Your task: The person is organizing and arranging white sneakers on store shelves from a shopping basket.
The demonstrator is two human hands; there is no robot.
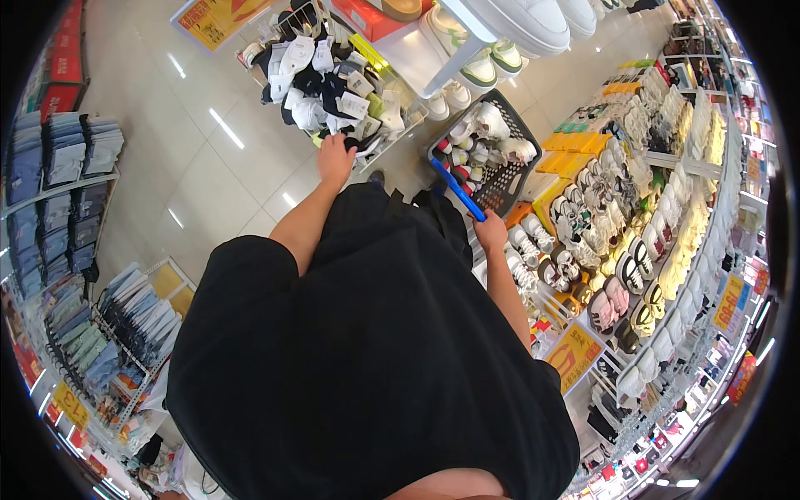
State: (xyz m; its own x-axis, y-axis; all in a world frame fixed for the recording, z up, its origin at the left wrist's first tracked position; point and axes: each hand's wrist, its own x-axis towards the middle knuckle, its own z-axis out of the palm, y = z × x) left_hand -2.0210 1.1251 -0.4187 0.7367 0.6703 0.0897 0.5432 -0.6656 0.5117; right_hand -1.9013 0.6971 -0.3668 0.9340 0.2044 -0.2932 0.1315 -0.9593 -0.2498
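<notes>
My left hand [336, 158] is at the near edge of a wire bin [408, 125] heaped with black, white and grey packaged socks [321, 87]. Its fingers are bent over something dark at the bin's edge, too small to make out. My right hand [491, 231] is wrapped round the blue handle [458, 192] of a dark grey shopping basket [521, 154]. Inside the basket lie several shoes [492, 123], white ones and some with red and yellow parts.
Shelves of shoes [583, 217] run along the right. A white display [450, 62] with shoes stands ahead, above the basket. Racks of folded clothes [67, 158] line the left, beside the tiled floor [192, 142]. Price signs [575, 354] stick out.
</notes>
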